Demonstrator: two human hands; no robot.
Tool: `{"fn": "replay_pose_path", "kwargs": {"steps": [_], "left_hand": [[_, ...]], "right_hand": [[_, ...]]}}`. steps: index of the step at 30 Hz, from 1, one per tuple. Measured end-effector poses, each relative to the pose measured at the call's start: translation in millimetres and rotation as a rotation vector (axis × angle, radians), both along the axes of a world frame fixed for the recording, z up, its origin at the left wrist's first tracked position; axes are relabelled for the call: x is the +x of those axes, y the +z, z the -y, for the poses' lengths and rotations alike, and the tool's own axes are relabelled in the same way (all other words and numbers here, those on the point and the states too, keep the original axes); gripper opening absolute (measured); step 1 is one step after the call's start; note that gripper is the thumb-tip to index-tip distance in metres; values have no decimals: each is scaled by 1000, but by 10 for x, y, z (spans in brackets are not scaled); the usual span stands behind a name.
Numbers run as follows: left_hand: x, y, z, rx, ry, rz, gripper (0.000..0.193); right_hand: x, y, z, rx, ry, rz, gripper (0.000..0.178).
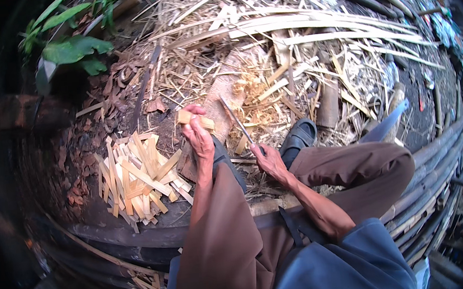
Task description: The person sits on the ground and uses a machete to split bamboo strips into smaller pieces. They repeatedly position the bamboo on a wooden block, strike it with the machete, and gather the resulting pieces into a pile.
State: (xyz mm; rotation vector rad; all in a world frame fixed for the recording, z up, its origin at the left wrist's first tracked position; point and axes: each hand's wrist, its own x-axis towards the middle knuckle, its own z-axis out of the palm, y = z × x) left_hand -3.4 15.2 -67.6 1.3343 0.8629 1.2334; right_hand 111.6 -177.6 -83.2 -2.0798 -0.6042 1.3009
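My left hand [200,138] is closed around a short, pale yellow piece of split bamboo [185,117], which sticks out on both sides of the fingers. My right hand [271,161] grips a knife [234,118] by its handle, most of which the fingers hide. The blade points away from me and to the left, apart from the bamboo piece. Below and left of my left hand lies a heap of short bamboo slats [139,177]. Curled shavings [255,95] are piled just beyond the knife, beside a flat brownish slab [221,86].
Long pale bamboo strips [331,24] stretch across the far ground. A cut bamboo tube [328,103] and a bluish blade-like thing [386,124] lie to the right. Green leaves [74,50] stand far left. Bamboo poles [437,165] run along my right. My sandalled foot [298,137] rests near the shavings.
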Motion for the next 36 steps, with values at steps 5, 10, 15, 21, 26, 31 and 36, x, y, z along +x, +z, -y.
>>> {"fn": "replay_pose_path", "kwargs": {"steps": [5, 10, 15, 21, 26, 31, 36], "left_hand": [[163, 32, 25, -180, -119, 250, 56], [108, 118, 79, -123, -214, 25, 51], [165, -89, 229, -199, -278, -14, 60], [197, -198, 311, -175, -278, -44, 61], [165, -260, 279, -124, -251, -129, 58], [223, -123, 307, -131, -260, -67, 53], [249, 18, 286, -125, -304, -49, 52]], "right_hand": [[87, 575, -275, 414, 23, 190, 42], [140, 1267, -594, 459, 30, -58, 51], [69, 1437, -566, 323, -82, -440, 41], [-7, 1521, -587, 257, -162, -561, 39], [-18, 1551, -580, 286, -148, -563, 39], [-10, 1608, -579, 250, -188, -579, 39], [2, 1622, -579, 250, -172, -573, 39]]}}
